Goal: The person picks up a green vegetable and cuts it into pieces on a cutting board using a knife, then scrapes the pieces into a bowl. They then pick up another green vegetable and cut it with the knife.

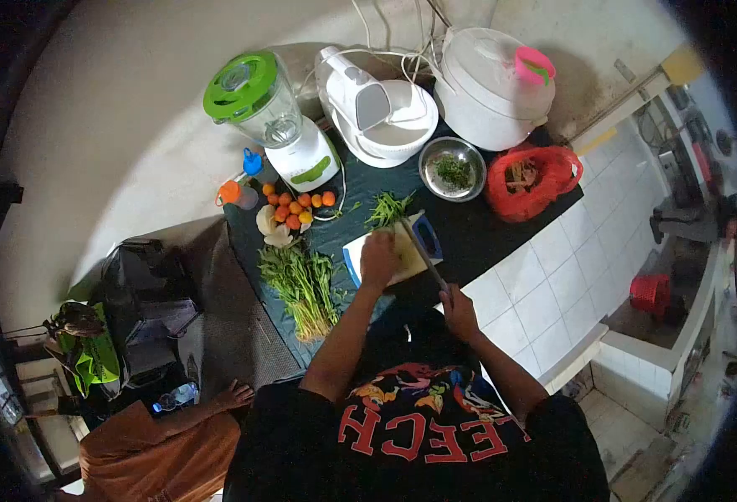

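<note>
On a white cutting board with blue ends [353,258], my left hand [379,261] is closed over leafy greens [389,209], whose leaves stick out past the board's far edge. My fingers are partly blurred. My right hand [459,311] grips the handle of a knife [423,251]. Its blade lies across the board, to the right of my left hand, with the tip near the leaves. A larger bundle of stemmed greens [301,289] rests on the dark tabletop, left of the board.
Tomatoes [289,205] and pale garlic-like bulbs [269,224] lie behind the bundle. Further back stand a blender [280,125], a white stand mixer [364,105] and a large white lidded pot [494,92]. A metal bowl of chopped greens [452,170] neighbours a red plastic bag [519,188]. Another person's hand [238,393] is at lower left.
</note>
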A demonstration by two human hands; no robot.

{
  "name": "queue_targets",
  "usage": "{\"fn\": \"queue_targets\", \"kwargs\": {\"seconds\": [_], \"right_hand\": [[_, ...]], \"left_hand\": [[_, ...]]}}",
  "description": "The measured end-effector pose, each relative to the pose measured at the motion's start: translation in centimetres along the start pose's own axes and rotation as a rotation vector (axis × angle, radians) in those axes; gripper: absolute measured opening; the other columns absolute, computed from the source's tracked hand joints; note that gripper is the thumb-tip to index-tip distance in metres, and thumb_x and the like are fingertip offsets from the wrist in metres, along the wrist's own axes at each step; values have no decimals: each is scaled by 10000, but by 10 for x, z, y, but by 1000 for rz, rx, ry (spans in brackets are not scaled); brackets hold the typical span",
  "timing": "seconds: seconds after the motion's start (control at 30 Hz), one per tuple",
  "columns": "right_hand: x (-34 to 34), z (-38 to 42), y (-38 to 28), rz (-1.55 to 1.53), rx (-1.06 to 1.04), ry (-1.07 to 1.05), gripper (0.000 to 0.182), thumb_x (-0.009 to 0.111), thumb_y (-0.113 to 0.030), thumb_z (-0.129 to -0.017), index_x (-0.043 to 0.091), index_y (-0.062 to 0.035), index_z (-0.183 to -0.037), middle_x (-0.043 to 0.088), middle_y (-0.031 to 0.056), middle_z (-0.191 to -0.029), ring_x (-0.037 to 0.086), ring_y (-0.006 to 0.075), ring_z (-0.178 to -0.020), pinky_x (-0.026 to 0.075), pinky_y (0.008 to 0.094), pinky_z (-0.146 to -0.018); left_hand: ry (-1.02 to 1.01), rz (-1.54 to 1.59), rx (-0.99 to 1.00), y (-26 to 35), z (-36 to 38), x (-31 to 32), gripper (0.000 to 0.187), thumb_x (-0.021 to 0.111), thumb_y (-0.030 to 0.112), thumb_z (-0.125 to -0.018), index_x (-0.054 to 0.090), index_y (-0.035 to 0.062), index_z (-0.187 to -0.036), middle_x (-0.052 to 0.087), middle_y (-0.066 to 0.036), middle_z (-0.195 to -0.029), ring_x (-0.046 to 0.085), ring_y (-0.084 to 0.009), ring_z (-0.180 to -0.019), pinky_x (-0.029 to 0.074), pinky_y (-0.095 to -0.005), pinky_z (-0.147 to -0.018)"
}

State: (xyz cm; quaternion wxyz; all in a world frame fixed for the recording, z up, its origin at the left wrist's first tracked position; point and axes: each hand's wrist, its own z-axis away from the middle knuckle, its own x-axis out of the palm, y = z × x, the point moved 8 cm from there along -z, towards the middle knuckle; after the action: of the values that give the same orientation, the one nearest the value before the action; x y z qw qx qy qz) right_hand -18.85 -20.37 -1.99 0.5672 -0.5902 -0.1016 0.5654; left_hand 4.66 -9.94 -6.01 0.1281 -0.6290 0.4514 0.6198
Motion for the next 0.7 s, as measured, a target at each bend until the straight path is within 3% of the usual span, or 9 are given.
{"fn": "queue_targets", "kwargs": {"seconds": [0.03,0.1,0.17,0.23,0.4,0.47,0.5,0.57,0.7], "right_hand": [[1,4,-1,-4,-47,43,328,559,-327,-1070,599,-22,-1182,685,226,-857,703,396,-782,526,474,-683],[4,14,9,46,-63,45,337,548,-333,-1071,602,-24,-1194,699,222,-885,711,405,-814,540,474,-711],[8,25,4,128,-50,-84,326,536,-334,-1074,611,-41,-1197,713,221,-924,717,416,-848,553,482,-726],[5,33,0,153,-119,-69,319,542,-342,-1070,616,-54,-1185,713,217,-924,714,421,-846,556,487,-726],[-10,14,4,333,-184,-131,311,564,-372,-1053,631,-84,-1151,707,202,-912,706,416,-847,558,506,-725],[-9,-6,18,518,-122,-316,364,518,-420,-1064,601,-88,-1187,707,195,-985,715,383,-940,575,503,-802],[-12,-15,14,583,-156,-358,344,525,-406,-1060,590,-93,-1188,689,186,-996,713,360,-946,584,488,-775],[-16,-29,19,569,-358,-285,339,525,-392,-1059,604,-89,-1191,681,167,-1026,709,352,-946,594,479,-750],[-20,-37,15,579,-377,-276,330,542,-363,-1051,626,-82,-1201,677,150,-1048,708,339,-952,599,468,-740]], "left_hand": [[-6,6,3,-4,6,-6,176,660,147,-890,662,76,-1051,654,-145,-1009,634,-374,-1008,520,-454,-852],[195,522,-369,-44,17,-30,162,642,155,-948,668,47,-1066,711,-161,-980,692,-370,-911,549,-462,-795],[165,582,-415,-54,28,-48,178,669,186,-984,679,42,-1086,745,-150,-947,733,-320,-850,573,-427,-768],[86,708,-508,-72,40,-50,214,719,191,-962,691,41,-1112,744,-130,-953,739,-253,-852,582,-384,-768],[-39,824,-555,-82,60,-47,240,741,170,-952,713,22,-1138,759,-103,-965,742,-193,-849,588,-353,-760],[-94,925,-624,-74,64,-47,257,750,175,-948,710,7,-1138,767,-99,-979,740,-182,-866,586,-346,-787],[-93,925,-625,-72,65,-46,257,750,175,-948,710,7,-1138,767,-99,-979,740,-182,-866,586,-346,-787],[-117,870,-504,-59,58,-44,277,766,184,-939,708,2,-1141,764,-93,-962,738,-175,-873,580,-340,-811],[-123,892,-476,-40,43,-41,286,785,181,-923,709,4,-1135,755,-79,-939,730,-172,-878,571,-335,-817]]}}
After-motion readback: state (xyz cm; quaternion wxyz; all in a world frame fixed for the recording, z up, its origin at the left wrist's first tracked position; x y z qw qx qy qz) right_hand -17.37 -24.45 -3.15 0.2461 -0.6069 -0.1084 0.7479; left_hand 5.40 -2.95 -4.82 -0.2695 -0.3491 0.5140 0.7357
